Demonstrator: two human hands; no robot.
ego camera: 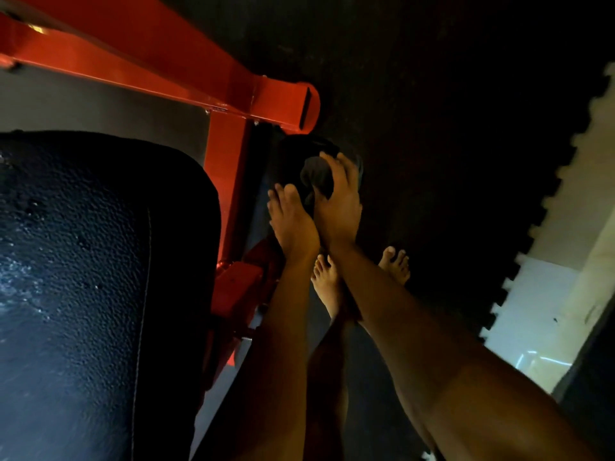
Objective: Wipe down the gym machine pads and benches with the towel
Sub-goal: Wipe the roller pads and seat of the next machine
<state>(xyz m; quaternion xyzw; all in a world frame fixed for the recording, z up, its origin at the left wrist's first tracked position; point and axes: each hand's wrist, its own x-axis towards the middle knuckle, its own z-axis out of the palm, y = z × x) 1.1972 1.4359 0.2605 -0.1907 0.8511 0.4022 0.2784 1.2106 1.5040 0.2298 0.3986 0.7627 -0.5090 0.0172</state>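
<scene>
**While both hands reach low, a small pad gets its wipe**

As the person bends beside the red frame (186, 74), the step in hand looks like wiping a small dark roller pad (293, 151) tucked under the frame's end, close to the floor mat (449, 128). The right hand (339, 201) curls over the bunched grey towel (316, 178), gripping it against that pad. The left hand (293, 221) lies just beside it, fingers fairly straight, tips touching the towel's lower edge and grasping nothing that I can see. Next, the towel probably needs working round the roller's hidden side. After that comes the big bench pad (100, 261) at left, whose surface glistens with droplets.
</scene>
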